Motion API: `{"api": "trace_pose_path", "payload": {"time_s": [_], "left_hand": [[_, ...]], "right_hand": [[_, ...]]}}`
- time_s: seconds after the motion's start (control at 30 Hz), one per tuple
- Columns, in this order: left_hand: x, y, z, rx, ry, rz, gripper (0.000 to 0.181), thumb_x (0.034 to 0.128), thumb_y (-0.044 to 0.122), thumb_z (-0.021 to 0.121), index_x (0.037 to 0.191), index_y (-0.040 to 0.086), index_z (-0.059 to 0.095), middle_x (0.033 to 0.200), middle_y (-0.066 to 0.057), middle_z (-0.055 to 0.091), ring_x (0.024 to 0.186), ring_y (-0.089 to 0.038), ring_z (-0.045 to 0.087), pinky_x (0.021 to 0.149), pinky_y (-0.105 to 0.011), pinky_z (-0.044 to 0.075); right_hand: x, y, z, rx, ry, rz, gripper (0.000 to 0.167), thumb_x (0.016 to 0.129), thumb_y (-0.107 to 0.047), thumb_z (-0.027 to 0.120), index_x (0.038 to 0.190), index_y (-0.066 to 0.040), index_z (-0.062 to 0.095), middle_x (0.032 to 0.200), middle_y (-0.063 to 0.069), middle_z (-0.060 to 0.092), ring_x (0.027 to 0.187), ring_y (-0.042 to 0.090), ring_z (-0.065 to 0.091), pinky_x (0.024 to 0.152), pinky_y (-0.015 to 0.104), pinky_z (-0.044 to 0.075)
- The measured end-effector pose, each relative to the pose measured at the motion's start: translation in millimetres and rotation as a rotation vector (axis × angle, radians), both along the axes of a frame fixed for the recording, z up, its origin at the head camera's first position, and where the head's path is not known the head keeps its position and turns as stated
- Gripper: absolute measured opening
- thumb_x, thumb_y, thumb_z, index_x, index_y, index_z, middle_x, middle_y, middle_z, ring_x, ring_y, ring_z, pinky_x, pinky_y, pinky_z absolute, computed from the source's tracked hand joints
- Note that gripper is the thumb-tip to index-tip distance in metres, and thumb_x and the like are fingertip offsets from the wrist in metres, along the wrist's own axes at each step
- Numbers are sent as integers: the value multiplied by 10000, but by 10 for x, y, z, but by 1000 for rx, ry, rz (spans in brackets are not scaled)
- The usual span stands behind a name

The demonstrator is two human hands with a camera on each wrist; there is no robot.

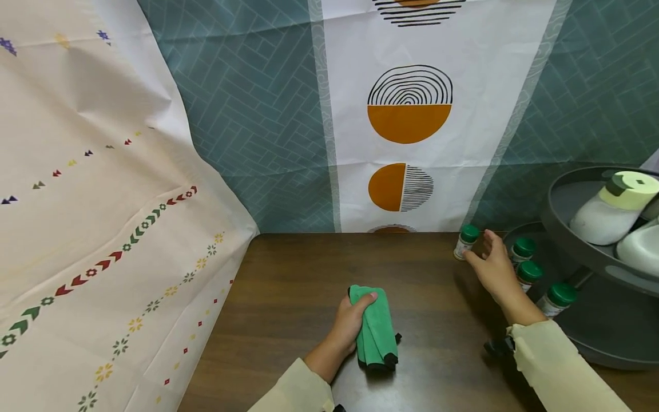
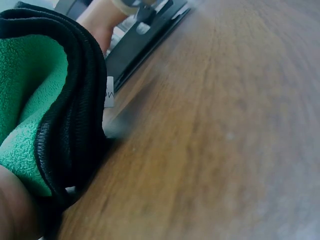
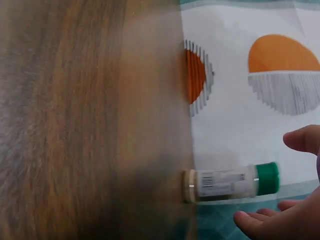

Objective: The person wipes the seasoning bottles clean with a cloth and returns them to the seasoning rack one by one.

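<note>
My left hand [image 1: 350,320] grips a folded green cloth [image 1: 374,329] with black edging, thumb on top, over the front of the table. In the left wrist view, the stacked black hems of the cloth [image 2: 75,110] show close up. At the back right, my right hand [image 1: 494,269] is beside a small spice jar [image 1: 463,249] with a green lid and a pale label, standing upright. The right wrist view shows thumb and fingers spread on either side of that jar [image 3: 227,183], with a gap between them and it.
A dark two-tier round rack [image 1: 612,337] stands at the right. Several green-lidded jars [image 1: 529,273] are on its lower tier, and a white bottle [image 1: 604,217] lies tilted on the upper one. A patterned cloth [image 1: 128,229] hangs at the left; a printed backdrop [image 1: 257,114] borders the wooden table [image 1: 288,274].
</note>
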State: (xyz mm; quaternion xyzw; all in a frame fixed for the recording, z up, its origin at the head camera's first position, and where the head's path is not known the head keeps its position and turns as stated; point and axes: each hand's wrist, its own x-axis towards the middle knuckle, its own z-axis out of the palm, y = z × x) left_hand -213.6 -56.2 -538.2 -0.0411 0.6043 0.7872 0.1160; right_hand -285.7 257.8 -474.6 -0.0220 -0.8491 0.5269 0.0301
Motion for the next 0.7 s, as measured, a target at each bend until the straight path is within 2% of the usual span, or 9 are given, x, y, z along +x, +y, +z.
{"api": "trace_pose_path", "payload": {"time_s": [0.17,0.33,0.57,0.7], "left_hand": [[-9,19,-4,5,-10,11,219,943,296,703,866,128,584,748,29,664,631,-91,665,624,-266,582],[-7,30,-7,-7,-16,15,216,941,299,706,868,134,587,752,29,664,637,-93,666,627,-266,580],[-12,23,-28,-1,-9,13,228,935,311,712,874,131,587,752,34,661,635,-89,662,629,-264,579],[-10,28,-25,11,-7,43,231,928,307,719,922,117,589,766,25,666,650,-97,669,641,-270,584]], "right_hand": [[-163,-17,-96,-93,-75,-55,857,1039,-299,504,1593,23,-64,1666,296,-9,1537,494,81,1214,636,207],[-254,-7,-139,-141,-107,-77,880,1039,-407,502,1606,-9,-40,1670,282,52,1534,491,113,1209,644,224],[-303,-23,-190,-82,-117,-88,753,1031,-490,494,1554,8,279,1571,308,333,1415,481,347,1114,637,352],[-277,-62,-202,-93,-97,-101,737,1026,-488,513,1537,6,319,1562,283,378,1409,435,387,1128,588,377]]}}
